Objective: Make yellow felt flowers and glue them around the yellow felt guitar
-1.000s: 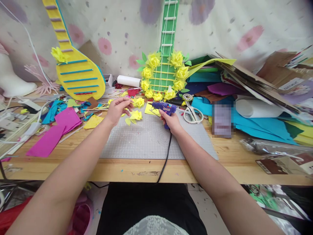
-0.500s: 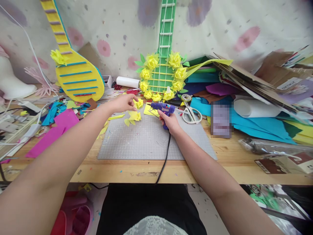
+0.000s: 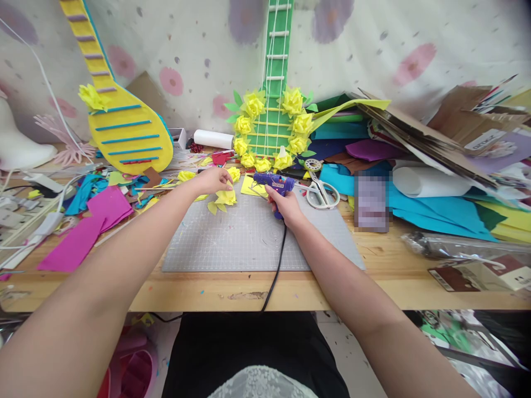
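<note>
My right hand (image 3: pixel 287 205) is wrapped round the handle of a blue-purple hot glue gun (image 3: pixel 274 182). Its nozzle points left over the grey cutting mat (image 3: pixel 249 243), and a black cord runs down over the table edge. My left hand (image 3: pixel 214 181) has its fingers curled together at the top of a yellow paper flower (image 3: pixel 226 197) with pale yellow leaves; the exact contact is partly hidden by the fingers. Another yellow flower (image 3: pixel 234 174) lies just behind the fingertips. Between the hands is a yellow paper square (image 3: pixel 252 187).
A green paper instrument (image 3: pixel 271 127) ringed with yellow flowers stands behind the mat. At left leans a yellow one (image 3: pixel 130 132). Scissors (image 3: pixel 322 193) rest right of the glue gun. Coloured sheets (image 3: pixel 440 215), cardboard (image 3: pixel 464 119) and magenta paper (image 3: pixel 78 237) crowd the sides.
My left hand has lowered slightly, bringing its fingers closer to the leafed yellow flower. The right hand still holds the glue gun in nearly the same place. The whole view has shifted a little.
</note>
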Demonstrator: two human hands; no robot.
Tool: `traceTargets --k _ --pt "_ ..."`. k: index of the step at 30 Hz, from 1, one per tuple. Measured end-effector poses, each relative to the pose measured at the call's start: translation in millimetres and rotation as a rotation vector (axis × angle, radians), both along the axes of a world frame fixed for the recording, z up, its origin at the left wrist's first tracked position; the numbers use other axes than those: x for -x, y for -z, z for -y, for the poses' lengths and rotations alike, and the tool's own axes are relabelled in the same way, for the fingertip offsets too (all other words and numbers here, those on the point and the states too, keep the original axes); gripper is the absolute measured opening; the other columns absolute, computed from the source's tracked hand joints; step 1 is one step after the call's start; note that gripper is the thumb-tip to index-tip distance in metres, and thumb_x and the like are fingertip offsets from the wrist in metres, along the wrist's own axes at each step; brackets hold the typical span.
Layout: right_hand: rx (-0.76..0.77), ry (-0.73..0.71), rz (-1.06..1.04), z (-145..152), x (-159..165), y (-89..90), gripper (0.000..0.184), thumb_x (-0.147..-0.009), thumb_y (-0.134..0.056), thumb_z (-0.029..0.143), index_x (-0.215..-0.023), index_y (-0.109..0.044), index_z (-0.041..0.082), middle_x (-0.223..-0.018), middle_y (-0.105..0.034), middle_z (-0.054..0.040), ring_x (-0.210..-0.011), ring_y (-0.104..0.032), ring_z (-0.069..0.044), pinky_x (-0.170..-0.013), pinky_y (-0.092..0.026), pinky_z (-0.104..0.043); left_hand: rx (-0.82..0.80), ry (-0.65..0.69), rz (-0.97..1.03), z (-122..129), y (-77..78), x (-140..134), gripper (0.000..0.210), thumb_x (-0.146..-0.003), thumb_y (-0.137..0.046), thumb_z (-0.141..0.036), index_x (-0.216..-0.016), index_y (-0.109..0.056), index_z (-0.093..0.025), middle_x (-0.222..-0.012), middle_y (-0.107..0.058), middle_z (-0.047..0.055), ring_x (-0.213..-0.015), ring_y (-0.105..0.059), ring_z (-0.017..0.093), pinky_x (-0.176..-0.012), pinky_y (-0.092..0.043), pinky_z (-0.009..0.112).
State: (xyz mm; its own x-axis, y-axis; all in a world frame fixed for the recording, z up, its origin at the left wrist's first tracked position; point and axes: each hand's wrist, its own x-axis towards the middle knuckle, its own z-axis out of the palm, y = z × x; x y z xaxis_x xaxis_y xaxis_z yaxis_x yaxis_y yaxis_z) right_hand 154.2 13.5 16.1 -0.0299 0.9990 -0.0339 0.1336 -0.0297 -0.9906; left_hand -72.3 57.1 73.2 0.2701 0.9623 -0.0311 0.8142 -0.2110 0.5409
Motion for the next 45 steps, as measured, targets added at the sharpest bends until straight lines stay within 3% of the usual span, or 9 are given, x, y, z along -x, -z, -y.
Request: traceTargets --k 9,19,25,35,45 --pt "0.014 0.003 -0.013 2 0 -3.0 0.046 -0.063 -0.057 0.064 -0.055 -0.048 0.02 -0.054 -0.053 -0.0002 -0.042 -0.042 -0.008 -0.041 -0.037 -0.024 -0.052 -0.046 -0.109 7 -1.2 -4 0.015 -0.059 -0.067 -0.024 -0.073 -0.064 -0.02 -0.061 -0.055 0.0 -0.053 -0.047 0.013 -0.054 -0.033 0.025" --pt "0.027 0.003 -0.004 0 0 -1.1 0.044 -0.065 -0.057 0.063 -0.057 -0.049 0.021 -0.057 -0.053 -0.0002 -0.042 -0.041 -0.008 -0.043 -0.037 -0.025 -0.132 -0.048 -0.218 12 3.3 -3 0.028 -0.063 -0.064 -0.025 -0.091 -0.061 -0.022 -0.073 -0.059 0.001 -0.065 -0.053 0.017 -0.057 -0.035 0.025" --pt "0.035 0.003 -0.006 2 1 -4.9 0.042 -0.066 -0.058 0.061 -0.058 -0.049 0.02 -0.058 -0.053 -0.0008 -0.042 -0.041 -0.008 -0.043 -0.037 -0.026 -0.18 -0.04 -0.082 17 4.1 -3 0.041 -0.061 -0.065 -0.024 -0.1 -0.056 -0.02 -0.087 -0.059 0.005 -0.082 -0.056 0.02 -0.07 -0.04 0.028" --pt "0.027 -0.001 0.0 3 1 -5.3 0.043 -0.066 -0.057 0.062 -0.057 -0.049 0.02 -0.056 -0.053 -0.0005 -0.042 -0.041 -0.008 -0.042 -0.038 -0.025 -0.002 -0.161 0.065 18 18.0 -4 0.052 -0.051 -0.063 -0.012 -0.102 -0.054 -0.019 -0.081 -0.059 0.003 -0.076 -0.058 0.019 -0.066 -0.042 0.027" --pt "0.029 0.025 -0.08 4 2 -6.7 0.041 -0.065 -0.062 0.056 -0.053 -0.049 0.019 -0.051 -0.051 0.0011 -0.039 -0.04 -0.007 -0.04 -0.033 -0.025 0.134 -0.22 0.016 19 17.7 -3 0.059 -0.06 -0.062 -0.02 -0.117 -0.045 -0.017 -0.109 -0.058 0.009 -0.091 -0.059 0.019 -0.074 -0.046 0.028"
